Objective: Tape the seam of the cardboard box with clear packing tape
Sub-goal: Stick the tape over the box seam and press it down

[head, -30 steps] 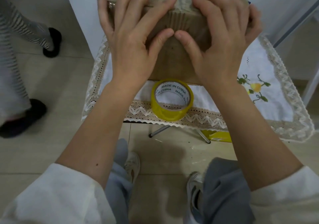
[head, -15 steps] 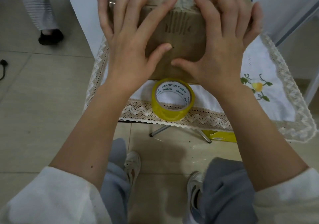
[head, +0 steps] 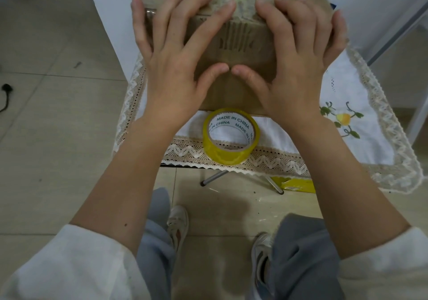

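A brown cardboard box (head: 238,42) stands on a small cloth-covered table. A wrinkled strip of clear tape (head: 243,5) runs over its top seam and down the near face. My left hand (head: 178,66) lies flat on the near left of the box, fingers spread. My right hand (head: 294,68) lies flat on the near right, fingers over the top edge. The two thumb tips almost meet on the front face. A yellowish tape roll (head: 230,136) printed "MADE IN CHINA" lies flat in front of the box.
The white tablecloth (head: 347,114) has a lace border and an embroidered flower at the right. Beneath the table I see metal legs (head: 214,177) and a yellow packet (head: 298,185) on the tiled floor. My knees and shoes are below.
The thumbs came apart and have closed together again lower on the front face. A striped-trousered person at the left has walked out of view.
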Tool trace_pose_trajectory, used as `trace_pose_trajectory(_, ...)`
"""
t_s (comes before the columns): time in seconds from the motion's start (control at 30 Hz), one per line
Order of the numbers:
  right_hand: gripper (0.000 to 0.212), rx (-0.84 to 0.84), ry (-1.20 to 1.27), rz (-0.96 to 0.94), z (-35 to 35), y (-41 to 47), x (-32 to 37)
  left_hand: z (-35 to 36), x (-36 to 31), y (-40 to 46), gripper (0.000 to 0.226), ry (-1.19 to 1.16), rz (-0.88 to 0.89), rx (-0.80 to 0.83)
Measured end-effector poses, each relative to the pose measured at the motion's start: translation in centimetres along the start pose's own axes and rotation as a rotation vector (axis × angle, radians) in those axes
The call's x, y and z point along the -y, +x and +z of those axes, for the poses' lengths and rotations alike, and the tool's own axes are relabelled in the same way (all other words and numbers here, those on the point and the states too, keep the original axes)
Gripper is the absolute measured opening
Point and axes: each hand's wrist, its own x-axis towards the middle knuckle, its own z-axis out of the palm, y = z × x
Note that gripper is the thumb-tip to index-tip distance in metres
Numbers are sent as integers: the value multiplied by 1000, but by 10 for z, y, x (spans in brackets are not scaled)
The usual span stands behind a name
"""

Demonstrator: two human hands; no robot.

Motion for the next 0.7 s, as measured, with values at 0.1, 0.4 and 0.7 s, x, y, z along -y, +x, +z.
trace_pose_trajectory(0.1,80,38,-2,14,-4,1,1,-2,0,0,59,-2,5,24)
trace_pose_trajectory(0.4,103,89,-21,34,-6,3,3,-12,-1,1,86,17,12,130)
trace_pose_trajectory(0.7,90,61,13,32,-6,3,5,-2,-3,2,64,-29,-25,20)
